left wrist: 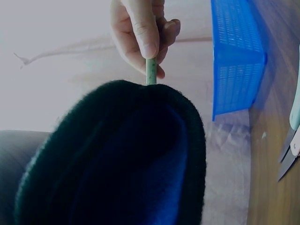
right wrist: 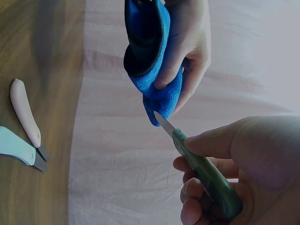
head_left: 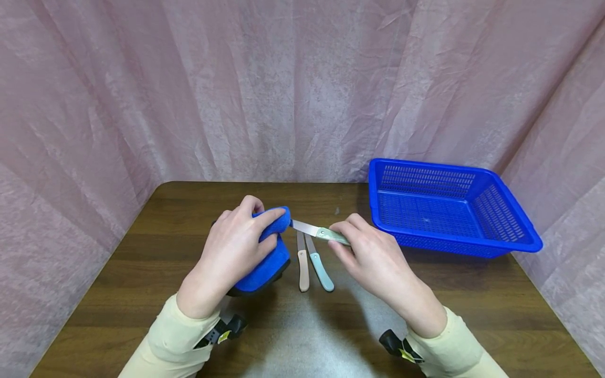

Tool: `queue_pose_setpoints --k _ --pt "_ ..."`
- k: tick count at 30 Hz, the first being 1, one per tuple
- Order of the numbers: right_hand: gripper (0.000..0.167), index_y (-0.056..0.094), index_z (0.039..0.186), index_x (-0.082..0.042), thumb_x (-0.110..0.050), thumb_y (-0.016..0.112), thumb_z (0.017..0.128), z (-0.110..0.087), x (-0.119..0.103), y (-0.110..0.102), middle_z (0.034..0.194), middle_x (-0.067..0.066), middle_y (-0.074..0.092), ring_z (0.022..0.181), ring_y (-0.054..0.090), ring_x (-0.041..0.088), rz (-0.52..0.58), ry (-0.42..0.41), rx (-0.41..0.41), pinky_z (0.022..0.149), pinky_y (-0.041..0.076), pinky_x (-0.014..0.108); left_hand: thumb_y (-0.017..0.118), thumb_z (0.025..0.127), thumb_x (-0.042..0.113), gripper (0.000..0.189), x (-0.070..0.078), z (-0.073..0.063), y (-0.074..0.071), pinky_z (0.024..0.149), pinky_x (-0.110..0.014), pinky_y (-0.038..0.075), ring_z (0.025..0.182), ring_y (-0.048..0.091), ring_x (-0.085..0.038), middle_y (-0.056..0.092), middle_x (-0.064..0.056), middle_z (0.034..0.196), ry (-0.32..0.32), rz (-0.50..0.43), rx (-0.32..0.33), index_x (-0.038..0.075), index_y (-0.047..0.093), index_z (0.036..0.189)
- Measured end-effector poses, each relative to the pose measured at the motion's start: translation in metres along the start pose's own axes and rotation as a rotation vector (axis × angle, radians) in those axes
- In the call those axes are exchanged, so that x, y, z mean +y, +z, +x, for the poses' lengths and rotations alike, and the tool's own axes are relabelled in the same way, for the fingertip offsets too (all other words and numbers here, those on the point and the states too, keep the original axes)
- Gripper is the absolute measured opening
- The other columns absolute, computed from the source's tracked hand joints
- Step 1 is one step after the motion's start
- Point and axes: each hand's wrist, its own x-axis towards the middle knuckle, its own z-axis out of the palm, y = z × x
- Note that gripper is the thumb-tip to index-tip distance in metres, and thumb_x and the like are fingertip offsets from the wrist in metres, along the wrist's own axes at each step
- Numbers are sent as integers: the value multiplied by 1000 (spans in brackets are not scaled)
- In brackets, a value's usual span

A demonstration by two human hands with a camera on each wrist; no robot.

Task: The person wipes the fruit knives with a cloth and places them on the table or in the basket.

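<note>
My left hand (head_left: pixel 236 233) grips a folded blue cloth (head_left: pixel 264 270) with a dark edge, thumb and fingers bent over it. A green-handled knife (head_left: pixel 333 235) is held by its handle in my right hand (head_left: pixel 373 252), above the table. Its blade points left and the tip meets the cloth, where the end of the blade is hidden. Below, between the hands, two more knives lie side by side on the table: one with a beige handle (head_left: pixel 303 270), one with a light blue handle (head_left: pixel 322 273). In the right wrist view the green handle (right wrist: pixel 206 173) lies along the curled fingers.
A blue plastic basket (head_left: pixel 425 239) with perforated walls stands at the right rear of the brown wooden table (head_left: pixel 156 252). Behind the table hangs a pink curtain (head_left: pixel 283 94), which also runs down both sides.
</note>
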Motion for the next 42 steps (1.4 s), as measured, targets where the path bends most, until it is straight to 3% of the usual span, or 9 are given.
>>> queue_pose_setpoints --k 17,27,42 --pt "14 79 116 -14 -19 79 103 0 3 -6 99 -5 64 72 56 12 2 29 10 60 49 36 76 95 16 46 -8 4 1 74 -49 53 83 66 -32 65 -15 118 -28 -14 8 23 79 140" --pt "16 78 116 -12 -18 80 102 3 12 -15 100 -4 65 73 59 14 -52 17 -1 60 50 40 77 96 19 47 -12 4 7 77 -49 53 88 68 -34 64 -14 122 -32 -22 9 24 77 143" --pt "16 80 116 -13 -16 80 101 4 31 -30 106 4 63 78 63 22 -100 66 -35 61 51 47 81 96 22 49 -16 -5 9 79 -51 55 89 67 -35 64 -15 124 -3 -44 13 24 76 144"
